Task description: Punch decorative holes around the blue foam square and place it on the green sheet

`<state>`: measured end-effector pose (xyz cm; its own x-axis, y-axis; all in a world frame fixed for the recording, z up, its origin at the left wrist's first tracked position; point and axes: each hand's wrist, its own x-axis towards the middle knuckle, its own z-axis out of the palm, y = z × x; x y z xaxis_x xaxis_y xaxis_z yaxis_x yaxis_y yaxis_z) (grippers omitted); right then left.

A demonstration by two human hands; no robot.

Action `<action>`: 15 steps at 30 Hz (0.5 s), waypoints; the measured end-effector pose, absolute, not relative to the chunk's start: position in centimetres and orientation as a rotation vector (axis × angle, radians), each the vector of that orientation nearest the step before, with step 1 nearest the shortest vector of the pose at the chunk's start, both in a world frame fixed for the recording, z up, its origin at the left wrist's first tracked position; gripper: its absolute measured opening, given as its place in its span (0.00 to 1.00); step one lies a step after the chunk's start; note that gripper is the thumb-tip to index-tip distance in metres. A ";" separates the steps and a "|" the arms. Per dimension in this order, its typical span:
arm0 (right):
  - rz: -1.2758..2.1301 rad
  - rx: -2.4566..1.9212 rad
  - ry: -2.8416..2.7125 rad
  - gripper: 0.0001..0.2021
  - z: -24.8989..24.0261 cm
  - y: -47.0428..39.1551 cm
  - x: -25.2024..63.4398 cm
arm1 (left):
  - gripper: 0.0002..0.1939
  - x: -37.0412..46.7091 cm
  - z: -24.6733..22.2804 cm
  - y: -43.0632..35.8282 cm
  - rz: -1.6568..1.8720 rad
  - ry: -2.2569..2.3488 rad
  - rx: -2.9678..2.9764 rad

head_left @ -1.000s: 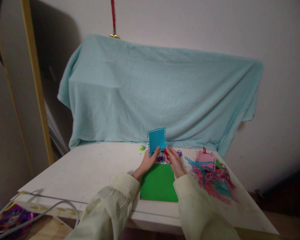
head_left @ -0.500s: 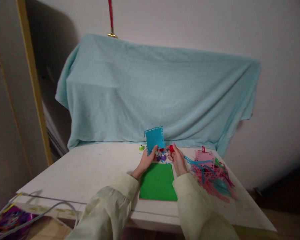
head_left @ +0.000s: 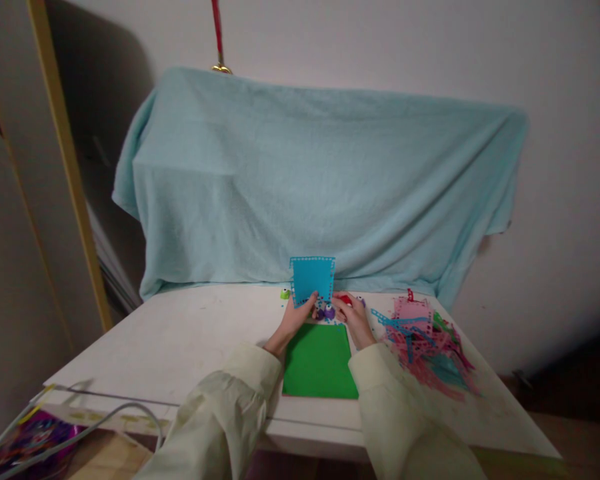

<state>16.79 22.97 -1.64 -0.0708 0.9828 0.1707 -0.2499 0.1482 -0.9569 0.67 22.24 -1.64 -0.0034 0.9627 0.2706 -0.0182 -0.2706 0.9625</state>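
Note:
My left hand (head_left: pixel 294 321) pinches the lower part of a blue sheet of paper (head_left: pixel 312 277), thumb in front, holding it upright. Rows of small punched holes run along the sheet's edges. At its lower right corner, my right hand (head_left: pixel 356 321) is closed around a small red paper punch (head_left: pixel 347 300), partly hidden by the fingers. Whether the punch grips the paper's edge cannot be made out. Between the hands lie small purple punches (head_left: pixel 329 311) with eye-like spots and scattered blue bits. A green sheet or pad (head_left: pixel 320 363) lies flat below both hands.
Right of my hands is a heap of pink, blue, green and red perforated paper scraps (head_left: pixel 425 340). A small green punch (head_left: pixel 285 293) stands near the back of the white table (head_left: pixel 180 347). Behind hangs a light blue cloth (head_left: pixel 320 180). A pale cable (head_left: pixel 105 417) curves at the front left.
The blue sheet has turned to stand straighter and shifted slightly right. My right hand has brought the red punch from apart to the sheet's right lower edge.

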 end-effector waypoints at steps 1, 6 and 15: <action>1.255 -0.888 -1.182 0.14 -1.7 22.9 16.7 | 0.28 0.7 -1.6 22.3 1.413 1.035 1.399; 1.142 -0.968 -1.196 0.18 -1.4 22.7 16.4 | 0.27 0.7 -1.5 22.2 1.407 0.988 1.402; 1.113 -0.979 -1.188 0.19 -0.5 22.3 16.6 | 0.25 0.6 -1.5 22.6 1.426 1.065 1.377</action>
<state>16.56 22.34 -0.48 0.0282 0.9809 0.1925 -0.1282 0.1945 -0.9725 0.60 22.60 -1.47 -0.0181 0.9645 0.2635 -0.0214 -0.2638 0.9643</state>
